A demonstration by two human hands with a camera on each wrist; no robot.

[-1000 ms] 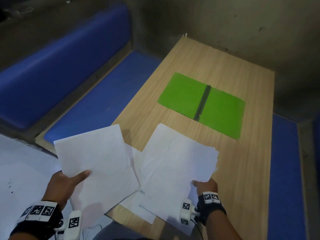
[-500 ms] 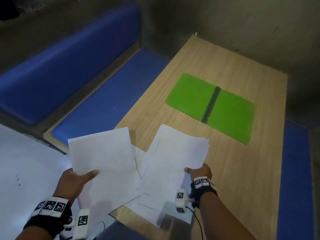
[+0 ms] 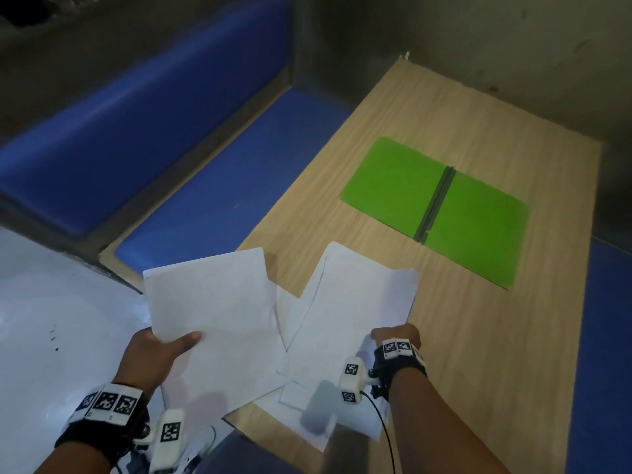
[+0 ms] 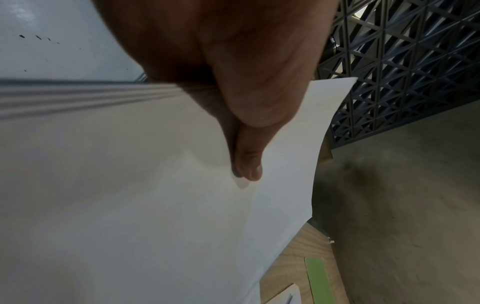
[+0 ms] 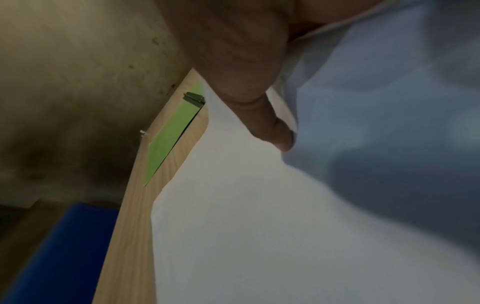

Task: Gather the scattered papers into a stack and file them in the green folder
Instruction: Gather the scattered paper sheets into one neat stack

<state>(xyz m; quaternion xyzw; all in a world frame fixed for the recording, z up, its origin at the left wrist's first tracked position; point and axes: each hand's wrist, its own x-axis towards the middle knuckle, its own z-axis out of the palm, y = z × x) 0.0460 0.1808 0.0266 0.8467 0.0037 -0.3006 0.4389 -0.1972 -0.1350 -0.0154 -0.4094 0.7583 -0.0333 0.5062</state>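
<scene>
- Head view: the surface (image 3: 478, 336) is seen from above, facing forward and down.
- Left wrist view: taken close along the thumb (image 4: 249, 164), over held paper (image 4: 130, 205).
- Right wrist view: equally close; the green folder (image 5: 171, 135) is shared with both other views.

White papers (image 3: 219, 302), green folder (image 3: 478, 217), light woodgrain table (image 3: 478, 336), blue bench (image 3: 212, 186)

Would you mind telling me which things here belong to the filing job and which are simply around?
Part of the job:
- white paper sheets gripped by the left hand
- white paper sheets gripped by the right hand
- open green folder, flat on the wooden table

Just around:
- blue padded bench
- grey concrete wall
</scene>
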